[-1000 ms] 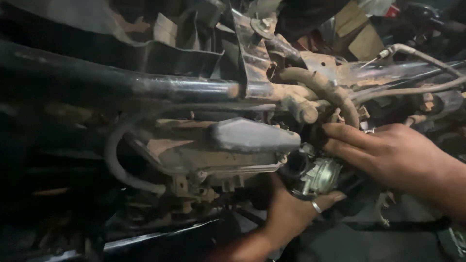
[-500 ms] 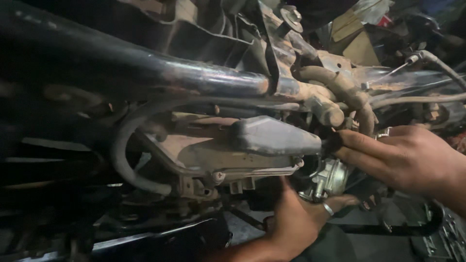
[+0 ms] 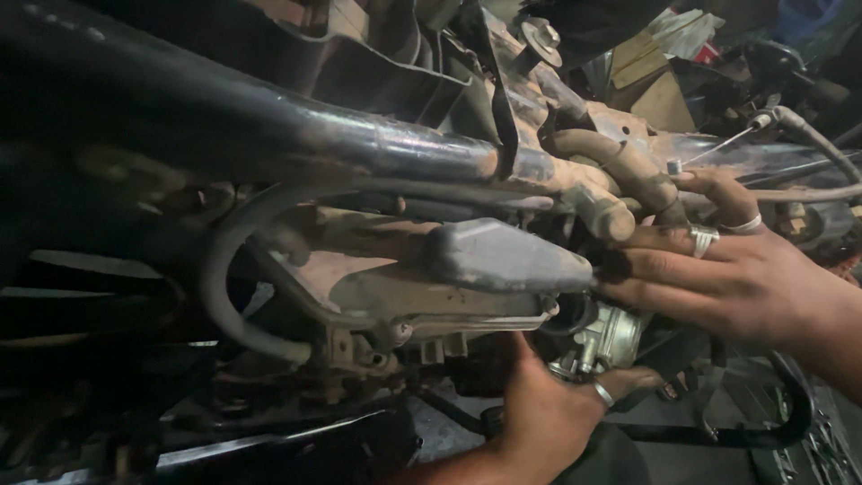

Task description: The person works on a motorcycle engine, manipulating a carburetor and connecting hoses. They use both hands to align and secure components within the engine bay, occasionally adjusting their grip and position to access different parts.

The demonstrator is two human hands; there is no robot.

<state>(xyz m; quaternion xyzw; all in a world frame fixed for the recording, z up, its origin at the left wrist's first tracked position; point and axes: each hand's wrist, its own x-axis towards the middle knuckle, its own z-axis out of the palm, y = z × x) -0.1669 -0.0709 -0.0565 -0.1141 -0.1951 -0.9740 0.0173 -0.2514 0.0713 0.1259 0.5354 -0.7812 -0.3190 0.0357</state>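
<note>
Though half hidden, carburettor (image 3: 603,339), left hand (image 3: 548,409) beneath

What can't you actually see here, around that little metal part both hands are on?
- Head view: the silvery metal part is half hidden by the right hand and left hand.
- Left fingertips: tucked behind the part.
- Lower left: too dark.
- Right forearm: cut off by the frame edge.

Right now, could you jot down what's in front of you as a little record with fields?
Setting: underside of a grimy engine beneath a black frame tube
Left hand: cups a small silver metal part from below, ring on one finger
Right hand: fingers rest on top of that part, two rings
Nearby: grey cover, tan rubber hose, thin cable
Lighting: dim
</note>
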